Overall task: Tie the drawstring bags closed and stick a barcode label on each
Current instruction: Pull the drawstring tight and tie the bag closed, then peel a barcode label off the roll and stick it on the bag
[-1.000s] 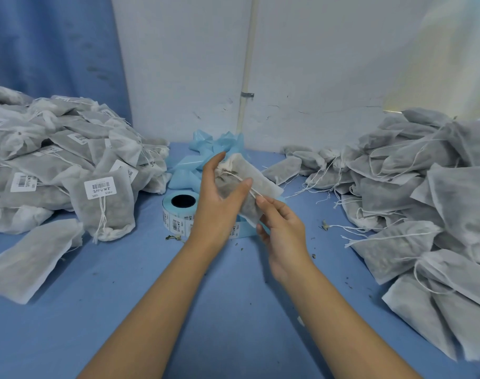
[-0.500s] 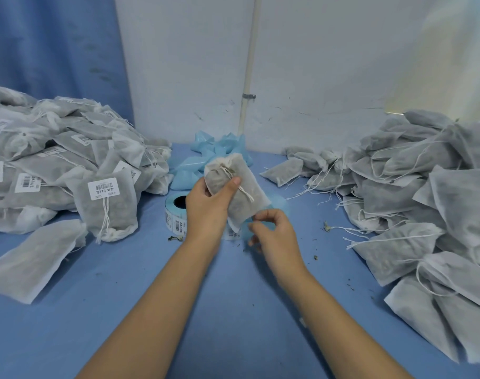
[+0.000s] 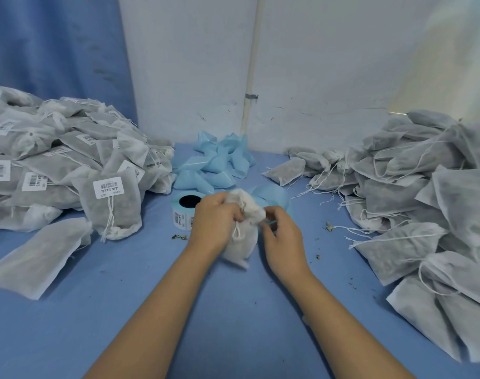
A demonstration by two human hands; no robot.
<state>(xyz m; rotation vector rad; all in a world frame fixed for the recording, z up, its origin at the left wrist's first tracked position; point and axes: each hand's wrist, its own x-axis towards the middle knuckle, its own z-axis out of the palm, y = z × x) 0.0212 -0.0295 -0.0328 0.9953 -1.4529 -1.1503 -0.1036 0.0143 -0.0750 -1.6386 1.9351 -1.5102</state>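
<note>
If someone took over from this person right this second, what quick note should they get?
Left grip holds the bag by its gathered neck; no label shows on it.
Right grip is curled at the bag's top; what it pinches is unclear.
Label roll sits just behind.
Done: labelled pile, left side.
To do: unlabelled pile, right side.

Soft, even light (upper right glare); hands motion-blurred.
</note>
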